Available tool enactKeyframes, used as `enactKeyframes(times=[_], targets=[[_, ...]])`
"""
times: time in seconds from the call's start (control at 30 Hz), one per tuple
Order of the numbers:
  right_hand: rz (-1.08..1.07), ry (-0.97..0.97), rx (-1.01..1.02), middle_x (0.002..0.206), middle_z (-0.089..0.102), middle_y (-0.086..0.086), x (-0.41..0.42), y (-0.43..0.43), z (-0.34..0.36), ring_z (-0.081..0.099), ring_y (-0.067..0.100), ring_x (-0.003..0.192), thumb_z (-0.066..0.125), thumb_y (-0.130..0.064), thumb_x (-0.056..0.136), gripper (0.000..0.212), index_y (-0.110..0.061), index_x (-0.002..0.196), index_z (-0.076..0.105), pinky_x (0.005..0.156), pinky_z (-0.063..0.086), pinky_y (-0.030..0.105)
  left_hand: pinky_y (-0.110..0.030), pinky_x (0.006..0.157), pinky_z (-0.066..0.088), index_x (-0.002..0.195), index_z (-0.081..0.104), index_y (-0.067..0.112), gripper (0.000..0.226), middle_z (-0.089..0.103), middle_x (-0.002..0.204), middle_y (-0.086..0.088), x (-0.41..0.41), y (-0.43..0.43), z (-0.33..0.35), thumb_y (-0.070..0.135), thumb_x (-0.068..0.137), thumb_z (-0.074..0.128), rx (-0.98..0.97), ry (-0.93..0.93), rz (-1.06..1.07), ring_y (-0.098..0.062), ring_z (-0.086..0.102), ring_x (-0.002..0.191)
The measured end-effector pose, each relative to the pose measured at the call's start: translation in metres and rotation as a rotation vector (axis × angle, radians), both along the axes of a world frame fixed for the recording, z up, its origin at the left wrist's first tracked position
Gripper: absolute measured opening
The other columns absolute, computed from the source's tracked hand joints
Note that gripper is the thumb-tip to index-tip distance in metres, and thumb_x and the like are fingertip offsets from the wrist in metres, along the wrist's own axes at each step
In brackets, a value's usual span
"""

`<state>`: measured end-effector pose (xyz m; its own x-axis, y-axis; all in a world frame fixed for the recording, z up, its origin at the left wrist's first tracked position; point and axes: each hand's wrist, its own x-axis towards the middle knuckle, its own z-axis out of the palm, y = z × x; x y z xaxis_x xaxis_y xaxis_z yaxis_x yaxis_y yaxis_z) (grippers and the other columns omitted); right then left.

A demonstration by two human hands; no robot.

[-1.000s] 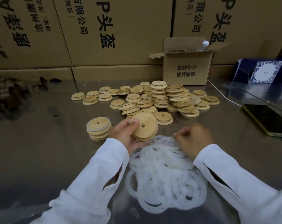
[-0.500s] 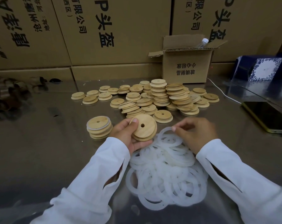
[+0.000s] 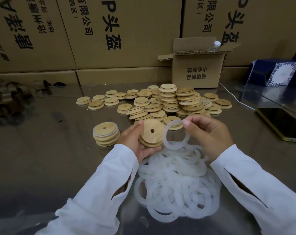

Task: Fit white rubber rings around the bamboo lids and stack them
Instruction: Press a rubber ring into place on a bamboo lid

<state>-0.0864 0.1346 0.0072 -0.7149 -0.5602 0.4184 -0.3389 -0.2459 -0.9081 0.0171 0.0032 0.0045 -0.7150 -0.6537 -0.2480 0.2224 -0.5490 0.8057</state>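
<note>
Head view: left hand (image 3: 135, 141) grips a round bamboo lid (image 3: 150, 133) with a centre hole.
Right hand (image 3: 210, 134) pinches a thin, translucent white ring (image 3: 176, 145) beside it.

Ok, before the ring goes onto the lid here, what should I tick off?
1. Grip on the lid by the left hand: ok.
2. One ring pinched by the right hand: ok.
3. That ring free of the ring pile: cannot tell, they overlap in view.
4. That ring lined up over the lid: not ok, it sits beside the lid's right edge.
5. The finished stack upright, left of the left hand, ringed lid on top: ok.
</note>
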Motion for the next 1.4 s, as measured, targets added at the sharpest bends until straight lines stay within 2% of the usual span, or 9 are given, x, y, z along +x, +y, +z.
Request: enactKeyframes(times=[0.1, 0.23, 0.3, 0.4, 0.57, 0.97, 1.13, 1.27, 1.4], targets=[[0.030, -0.059, 0.004, 0.060, 0.065, -0.012, 0.008, -0.004, -0.001, 0.056, -0.003, 0.059, 0.066, -0.008, 0.078, 0.012, -0.017, 0.071, 0.068, 0.060, 0.046, 0.010, -0.045, 0.056, 0.056, 0.128, 0.050, 0.007, 0.043, 0.057, 0.123, -0.021, -0.002, 0.005, -0.001, 0.032, 0.093, 0.046, -0.060, -0.015, -0.121, -0.037, 0.060, 0.102], [-0.008, -0.048, 0.074, 0.059, 0.052, 0.009, 0.013, -0.008, -0.004, 0.052, 0.008, 0.056, 0.070, -0.009, 0.077, 0.013, -0.017, 0.067, 0.068, 0.058, 0.048, 0.014, -0.044, 0.063, 0.058, 0.121, 0.056, 0.004, 0.047, 0.061, 0.115, -0.022, -0.002, 0.008, -0.004, 0.038, 0.092, 0.043, -0.152, -0.034, -0.229, -0.033, 0.064, 0.093], [-0.032, -0.045, 0.093, 0.062, 0.053, 0.013, 0.013, -0.009, -0.004, 0.054, 0.011, 0.057, 0.070, -0.010, 0.077, 0.012, -0.017, 0.067, 0.068, 0.060, 0.050, 0.015, -0.045, 0.066, 0.058, 0.114, 0.060, 0.006, 0.045, 0.064, 0.110, -0.020, -0.001, 0.009, -0.005, 0.041, 0.088, 0.046, -0.205, -0.045, -0.263, -0.032, 0.066, 0.092], [-0.068, -0.050, 0.075, 0.064, 0.056, 0.015, 0.013, -0.009, -0.003, 0.055, 0.007, 0.056, 0.070, -0.010, 0.077, 0.013, -0.017, 0.068, 0.068, 0.058, 0.048, 0.014, -0.041, 0.067, 0.059, 0.099, 0.068, 0.014, 0.031, 0.069, 0.097, -0.014, 0.002, 0.011, -0.009, 0.032, 0.078, 0.057, -0.324, -0.016, -0.327, -0.029, 0.069, 0.088], [-0.099, -0.075, 0.047, 0.069, 0.057, 0.019, 0.014, -0.009, -0.003, 0.056, 0.012, 0.061, 0.070, -0.009, 0.077, 0.015, -0.019, 0.067, 0.067, 0.061, 0.050, 0.018, -0.037, 0.066, 0.059, 0.100, 0.066, 0.017, 0.019, 0.071, 0.092, -0.009, 0.001, 0.010, -0.012, 0.021, 0.088, 0.052, -0.364, 0.012, -0.355, -0.024, 0.070, 0.084], [-0.069, -0.012, 0.060, 0.064, 0.057, 0.006, 0.015, -0.009, -0.005, 0.051, 0.007, 0.059, 0.070, -0.009, 0.077, 0.015, -0.022, 0.069, 0.067, 0.059, 0.046, 0.013, -0.039, 0.065, 0.059, 0.099, 0.065, 0.014, 0.021, 0.069, 0.094, -0.014, 0.001, 0.010, -0.012, 0.021, 0.092, 0.047, -0.375, 0.054, -0.304, -0.026, 0.069, 0.082], [-0.068, -0.097, 0.058, 0.058, 0.060, -0.006, 0.013, -0.009, -0.005, 0.054, 0.002, 0.057, 0.070, -0.008, 0.077, 0.014, -0.017, 0.067, 0.067, 0.058, 0.048, 0.013, -0.038, 0.066, 0.059, 0.105, 0.063, 0.013, 0.022, 0.066, 0.103, -0.018, 0.002, 0.010, -0.013, 0.021, 0.087, 0.051, -0.447, 0.049, -0.318, -0.030, 0.067, 0.088], [-0.076, -0.148, 0.086, 0.056, 0.061, -0.010, 0.012, -0.009, -0.004, 0.054, -0.002, 0.055, 0.070, -0.009, 0.076, 0.010, -0.014, 0.068, 0.068, 0.057, 0.047, 0.011, -0.036, 0.064, 0.059, 0.101, 0.063, 0.015, 0.017, 0.068, 0.096, -0.014, 0.003, 0.010, -0.013, 0.016, 0.088, 0.052, -0.466, 0.051, -0.311, -0.026, 0.068, 0.083], [-0.100, -0.187, 0.092, 0.056, 0.061, -0.006, 0.012, -0.009, -0.002, 0.054, -0.001, 0.052, 0.070, -0.008, 0.076, 0.011, -0.013, 0.066, 0.068, 0.055, 0.046, 0.010, -0.037, 0.067, 0.059, 0.102, 0.064, 0.016, 0.017, 0.066, 0.102, -0.016, 0.002, 0.010, -0.014, 0.013, 0.090, 0.051, -0.512, 0.037, -0.283, -0.031, 0.066, 0.093]])
